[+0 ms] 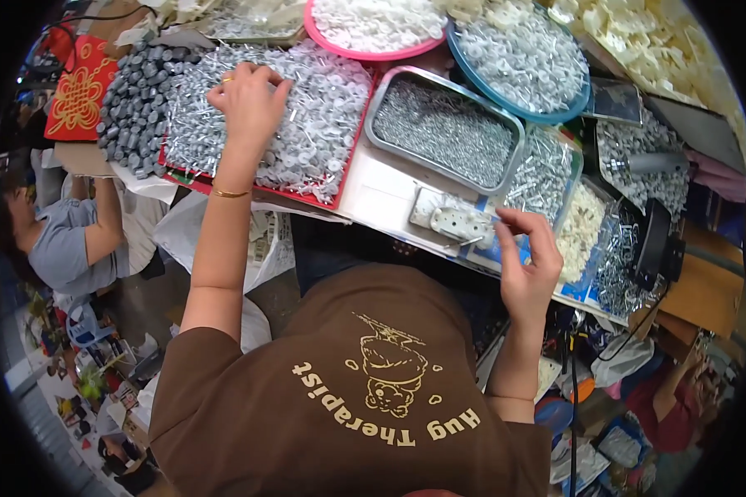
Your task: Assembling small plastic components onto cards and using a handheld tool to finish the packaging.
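Note:
My left hand [253,98] reaches over a red tray [322,201] heaped with silvery metal pins and white plastic discs [323,108]. Its fingers are bent down among the pins and the thumb stands apart from them; the fingertips are partly hidden. My right hand [535,261] has thumb and index finger nearly together beside a small block-shaped fixture [427,207]. Whatever is in that pinch is too small to make out. On the fixture lies a pale, oval part with holes [462,224], and a thin metal pin sticks out by its near side.
A metal tray of small pins [443,124] stands behind the fixture. Beyond it are a pink basin [373,55] and a blue basin [518,114] of white parts. Grey cylindrical pieces [137,108] are piled at left. A black device [656,240] stands at right. Other people sit nearby.

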`<state>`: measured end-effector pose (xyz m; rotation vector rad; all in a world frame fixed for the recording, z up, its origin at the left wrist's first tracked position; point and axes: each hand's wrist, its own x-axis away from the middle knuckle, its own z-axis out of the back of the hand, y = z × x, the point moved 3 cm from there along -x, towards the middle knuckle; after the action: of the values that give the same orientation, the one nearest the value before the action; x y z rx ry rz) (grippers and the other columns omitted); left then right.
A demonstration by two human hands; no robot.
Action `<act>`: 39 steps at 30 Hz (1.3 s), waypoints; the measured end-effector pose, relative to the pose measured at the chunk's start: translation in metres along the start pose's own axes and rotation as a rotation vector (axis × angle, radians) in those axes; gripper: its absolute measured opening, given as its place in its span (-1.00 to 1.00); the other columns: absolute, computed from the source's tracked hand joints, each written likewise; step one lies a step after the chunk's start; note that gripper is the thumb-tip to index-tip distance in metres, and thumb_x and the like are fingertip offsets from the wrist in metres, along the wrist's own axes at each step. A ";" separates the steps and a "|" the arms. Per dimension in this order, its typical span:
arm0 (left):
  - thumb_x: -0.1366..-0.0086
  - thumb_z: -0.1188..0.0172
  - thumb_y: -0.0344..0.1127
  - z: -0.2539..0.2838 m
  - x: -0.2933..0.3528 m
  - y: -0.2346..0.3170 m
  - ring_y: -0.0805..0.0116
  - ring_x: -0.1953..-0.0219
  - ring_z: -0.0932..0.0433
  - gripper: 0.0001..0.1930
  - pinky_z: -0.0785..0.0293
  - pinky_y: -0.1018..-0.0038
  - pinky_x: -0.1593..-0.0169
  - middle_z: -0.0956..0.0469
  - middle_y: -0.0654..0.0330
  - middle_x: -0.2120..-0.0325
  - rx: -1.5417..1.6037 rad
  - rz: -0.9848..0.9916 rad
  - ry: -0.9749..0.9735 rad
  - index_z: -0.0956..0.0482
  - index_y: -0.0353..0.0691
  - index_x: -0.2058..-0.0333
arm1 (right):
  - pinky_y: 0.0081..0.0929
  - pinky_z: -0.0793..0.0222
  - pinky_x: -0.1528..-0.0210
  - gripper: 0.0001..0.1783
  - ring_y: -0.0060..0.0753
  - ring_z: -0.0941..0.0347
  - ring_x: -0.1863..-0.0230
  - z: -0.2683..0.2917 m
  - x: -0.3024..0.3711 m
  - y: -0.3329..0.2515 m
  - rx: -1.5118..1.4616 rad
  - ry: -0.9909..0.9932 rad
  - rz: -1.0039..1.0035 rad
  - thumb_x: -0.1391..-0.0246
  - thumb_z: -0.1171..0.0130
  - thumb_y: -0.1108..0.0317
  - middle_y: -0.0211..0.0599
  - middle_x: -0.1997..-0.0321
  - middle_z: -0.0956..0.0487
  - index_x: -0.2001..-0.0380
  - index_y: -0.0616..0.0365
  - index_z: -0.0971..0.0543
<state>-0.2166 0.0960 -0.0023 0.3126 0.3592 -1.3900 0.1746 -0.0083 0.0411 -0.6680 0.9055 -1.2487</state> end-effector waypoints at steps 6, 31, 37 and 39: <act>-0.13 -0.38 -0.11 0.002 -0.006 -0.001 0.21 0.05 -0.49 -0.83 -0.11 0.09 -0.09 -0.60 0.24 0.23 0.027 -0.005 -0.057 -0.70 -0.04 0.43 | -0.61 -0.39 0.34 -0.85 -0.59 -0.47 0.44 -0.010 0.005 0.015 0.017 -0.020 -0.130 -0.03 -0.40 0.52 -0.38 0.40 -0.61 0.40 0.27 -0.58; -0.09 -0.37 -0.32 0.040 0.101 0.197 0.28 0.16 -0.45 -0.86 -0.11 0.19 -0.11 -0.48 0.31 0.33 0.950 -0.560 -0.448 -0.58 -0.07 0.39 | -0.51 -0.37 0.28 -0.79 -0.50 -0.42 0.40 0.030 -0.138 0.051 0.381 0.353 0.157 -0.11 -0.37 0.24 -0.36 0.33 -0.64 0.24 0.12 -0.72; -0.10 -0.43 -0.31 0.044 0.101 0.194 0.41 0.16 -0.50 -0.87 -0.07 0.25 -0.11 -0.58 0.42 0.34 0.999 -0.599 -0.290 -0.66 -0.05 0.37 | -0.27 -0.37 0.08 -0.83 -0.21 -0.44 0.21 0.006 -0.182 0.083 0.562 0.302 0.304 -0.09 -0.33 0.22 -0.33 0.29 -0.62 0.34 0.07 -0.70; -0.08 -0.43 -0.29 0.043 0.103 0.194 0.42 0.17 -0.51 -0.88 -0.07 0.23 -0.11 -0.59 0.44 0.34 1.021 -0.480 -0.336 -0.68 -0.04 0.38 | -0.27 -0.38 0.09 -0.83 -0.20 -0.45 0.21 0.005 -0.184 0.081 0.531 0.303 0.292 -0.09 -0.32 0.23 -0.33 0.28 -0.63 0.34 0.08 -0.69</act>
<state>-0.0074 0.0155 -0.0061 0.8433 -0.6341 -1.9880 0.2074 0.1886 0.0143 0.0755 0.8292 -1.2683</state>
